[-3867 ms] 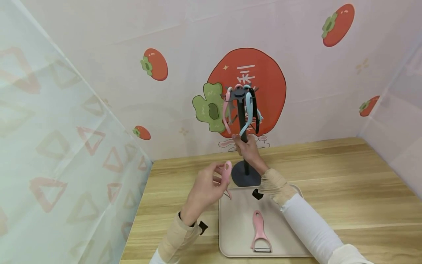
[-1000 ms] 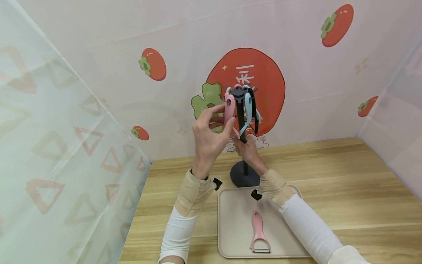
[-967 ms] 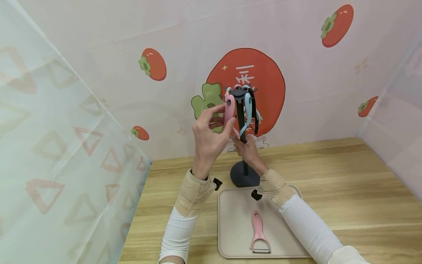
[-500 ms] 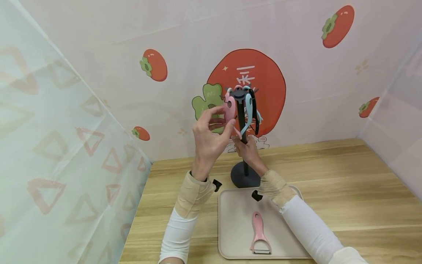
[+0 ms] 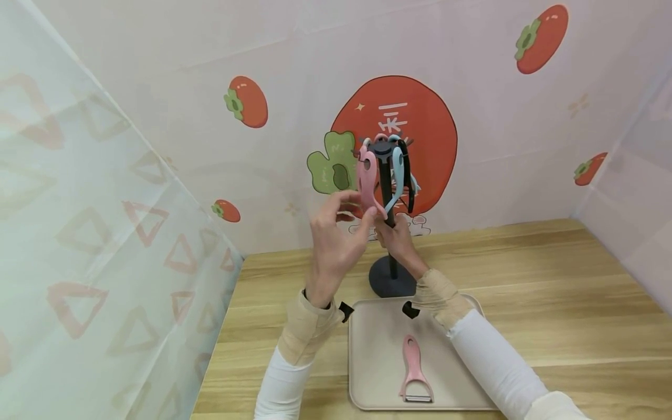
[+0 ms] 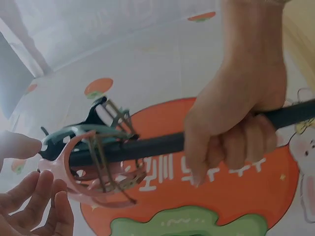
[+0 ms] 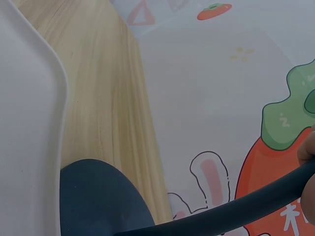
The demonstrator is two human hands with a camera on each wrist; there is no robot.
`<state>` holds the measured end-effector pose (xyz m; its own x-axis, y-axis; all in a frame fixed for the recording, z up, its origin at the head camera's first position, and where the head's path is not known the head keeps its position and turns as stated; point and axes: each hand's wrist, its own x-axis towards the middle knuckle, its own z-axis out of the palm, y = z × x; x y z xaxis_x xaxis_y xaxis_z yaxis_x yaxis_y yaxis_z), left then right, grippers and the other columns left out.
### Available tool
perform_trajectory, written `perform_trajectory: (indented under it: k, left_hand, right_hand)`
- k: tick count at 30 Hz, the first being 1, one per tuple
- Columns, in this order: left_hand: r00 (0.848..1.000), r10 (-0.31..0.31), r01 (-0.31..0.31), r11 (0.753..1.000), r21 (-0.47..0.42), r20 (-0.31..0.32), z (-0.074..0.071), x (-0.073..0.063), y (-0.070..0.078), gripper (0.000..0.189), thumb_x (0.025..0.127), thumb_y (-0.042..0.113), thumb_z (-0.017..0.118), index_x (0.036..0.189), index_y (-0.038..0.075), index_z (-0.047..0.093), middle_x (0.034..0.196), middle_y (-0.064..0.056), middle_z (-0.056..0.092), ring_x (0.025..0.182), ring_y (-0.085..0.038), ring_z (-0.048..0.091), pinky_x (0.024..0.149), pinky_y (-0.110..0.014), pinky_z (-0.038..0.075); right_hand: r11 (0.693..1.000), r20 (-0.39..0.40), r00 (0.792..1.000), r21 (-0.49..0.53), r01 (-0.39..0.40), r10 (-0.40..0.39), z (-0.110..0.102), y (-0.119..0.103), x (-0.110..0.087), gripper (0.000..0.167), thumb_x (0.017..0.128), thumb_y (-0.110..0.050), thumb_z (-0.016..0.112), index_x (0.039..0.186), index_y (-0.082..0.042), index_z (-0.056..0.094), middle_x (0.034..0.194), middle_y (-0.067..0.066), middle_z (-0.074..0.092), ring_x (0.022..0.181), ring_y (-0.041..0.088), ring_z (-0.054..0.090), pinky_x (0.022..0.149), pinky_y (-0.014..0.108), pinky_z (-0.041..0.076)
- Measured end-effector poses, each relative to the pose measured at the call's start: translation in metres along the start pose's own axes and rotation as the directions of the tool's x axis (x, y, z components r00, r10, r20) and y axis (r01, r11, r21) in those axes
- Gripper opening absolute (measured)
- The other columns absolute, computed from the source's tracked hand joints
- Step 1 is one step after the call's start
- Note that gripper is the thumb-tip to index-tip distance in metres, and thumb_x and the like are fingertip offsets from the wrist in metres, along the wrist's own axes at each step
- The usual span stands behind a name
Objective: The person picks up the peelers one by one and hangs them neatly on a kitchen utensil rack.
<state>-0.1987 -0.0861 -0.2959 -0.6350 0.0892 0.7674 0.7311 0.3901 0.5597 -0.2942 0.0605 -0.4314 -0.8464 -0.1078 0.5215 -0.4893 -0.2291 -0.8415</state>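
A pink peeler [image 5: 367, 181] hangs from a hook on the left front of the dark upright stand [image 5: 385, 181]. My left hand [image 5: 334, 245] is beside its lower part, thumb and fingers spread apart; in the left wrist view a gap shows between thumb and fingertips. My right hand [image 5: 400, 240] grips the stand's pole below the hanging peelers, its fingers wrapped round it in the left wrist view. A light blue peeler [image 5: 398, 172] and a black peeler [image 5: 408, 186] hang on the right, with more pink and blue ones partly hidden behind.
A beige tray [image 5: 373, 364] lies in front of the stand's round base [image 5: 385, 283]. On it lies another pink peeler [image 5: 413, 356], blade end towards me. The wooden table [image 5: 551, 291] meets a printed back wall [image 5: 283, 169], close behind the stand.
Over the last seconds my left hand raised the pink peeler to the stand's hook. Since half a second ago it has slid down and loosened its fingers. My right hand stays on the pole.
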Motion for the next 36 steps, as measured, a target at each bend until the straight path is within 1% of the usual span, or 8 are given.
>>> perform_trajectory:
  k: [6, 11, 17, 20, 24, 28, 33, 36]
  left_hand:
    - [0.997, -0.025, 0.026, 0.999, -0.019, 0.073, 0.008, -0.03, -0.001, 0.02, 0.095, 0.014, 0.079, 0.108, 0.0, 0.071, 0.099, -0.011, 0.075, 0.083, -0.023, 0.073, 0.071, -0.034, 0.06]
    - [0.985, -0.08, 0.082, 0.997, -0.01, 0.151, 0.013, -0.055, -0.007, 0.019, 0.096, 0.015, 0.079, 0.108, 0.003, 0.071, 0.099, -0.01, 0.075, 0.082, -0.022, 0.073, 0.071, -0.034, 0.061]
    - [0.941, -0.242, 0.247, 0.969, 0.009, 0.237, 0.009, -0.083, -0.018, 0.021, 0.097, 0.017, 0.08, 0.114, 0.008, 0.07, 0.103, -0.009, 0.075, 0.083, -0.015, 0.072, 0.074, -0.031, 0.061]
    - [0.895, -0.32, 0.319, 0.946, 0.055, 0.31, 0.008, -0.096, -0.023, 0.024, 0.097, 0.02, 0.079, 0.117, 0.011, 0.069, 0.105, -0.004, 0.074, 0.084, -0.012, 0.069, 0.076, -0.029, 0.059]
    - [0.818, -0.393, 0.382, 0.917, 0.115, 0.419, 0.01, -0.114, -0.03, 0.027, 0.096, 0.02, 0.077, 0.12, 0.013, 0.067, 0.107, 0.0, 0.07, 0.084, -0.012, 0.068, 0.077, -0.029, 0.058]
    - [0.736, -0.435, 0.413, 0.896, 0.164, 0.518, 0.015, -0.133, -0.036, 0.027, 0.091, 0.016, 0.074, 0.117, 0.014, 0.066, 0.107, -0.002, 0.069, 0.086, -0.015, 0.068, 0.077, -0.029, 0.057]
    - [0.617, -0.482, 0.446, 0.866, 0.228, 0.623, 0.027, -0.158, -0.039, 0.029, 0.087, 0.017, 0.072, 0.115, 0.012, 0.066, 0.107, -0.007, 0.071, 0.082, -0.01, 0.066, 0.071, -0.025, 0.054]
    - [0.567, -0.492, 0.419, 0.863, 0.282, 0.661, 0.036, -0.172, -0.038, 0.032, 0.088, 0.025, 0.074, 0.115, 0.01, 0.067, 0.103, -0.004, 0.071, 0.078, -0.004, 0.063, 0.069, -0.023, 0.052]
  right_hand:
    - [0.999, -0.038, 0.999, -0.031, 0.02, -0.021, 0.001, -0.001, 0.001, 0.049, 0.108, -0.005, 0.052, 0.06, -0.002, 0.048, 0.047, -0.011, 0.037, 0.038, 0.006, 0.03, 0.043, 0.024, 0.027]
    - [0.999, -0.041, 0.999, -0.041, -0.024, 0.022, 0.001, -0.002, -0.001, 0.049, 0.109, -0.012, 0.057, 0.062, 0.0, 0.046, 0.047, -0.008, 0.038, 0.039, 0.01, 0.032, 0.043, 0.027, 0.028]
    - [1.0, 0.014, 1.0, -0.004, -0.02, 0.02, 0.0, -0.002, -0.003, 0.052, 0.112, -0.019, 0.055, 0.066, 0.004, 0.043, 0.047, -0.007, 0.035, 0.037, 0.011, 0.026, 0.041, 0.028, 0.023]
    - [1.0, 0.021, 1.0, -0.006, -0.007, 0.007, 0.0, -0.002, -0.002, 0.052, 0.112, -0.018, 0.055, 0.066, 0.002, 0.043, 0.047, -0.007, 0.034, 0.036, 0.009, 0.025, 0.04, 0.028, 0.022]
    - [1.0, 0.018, 1.0, 0.003, 0.001, -0.001, -0.001, -0.002, -0.002, 0.052, 0.112, -0.016, 0.055, 0.064, 0.001, 0.042, 0.046, -0.009, 0.034, 0.036, 0.008, 0.024, 0.04, 0.028, 0.022]
    - [1.0, 0.024, 1.0, 0.008, 0.01, -0.01, -0.001, -0.003, -0.002, 0.051, 0.112, -0.016, 0.054, 0.065, 0.001, 0.042, 0.046, -0.008, 0.034, 0.036, 0.01, 0.024, 0.039, 0.028, 0.021]
    - [1.0, 0.026, 0.999, 0.002, 0.019, -0.019, 0.0, -0.003, -0.001, 0.049, 0.112, -0.016, 0.053, 0.068, 0.001, 0.043, 0.047, -0.007, 0.035, 0.035, 0.011, 0.025, 0.039, 0.028, 0.022]
    - [1.0, 0.022, 1.0, 0.0, 0.021, -0.021, 0.0, -0.002, 0.0, 0.046, 0.112, -0.015, 0.053, 0.069, 0.001, 0.045, 0.047, -0.007, 0.036, 0.035, 0.011, 0.026, 0.039, 0.027, 0.023]
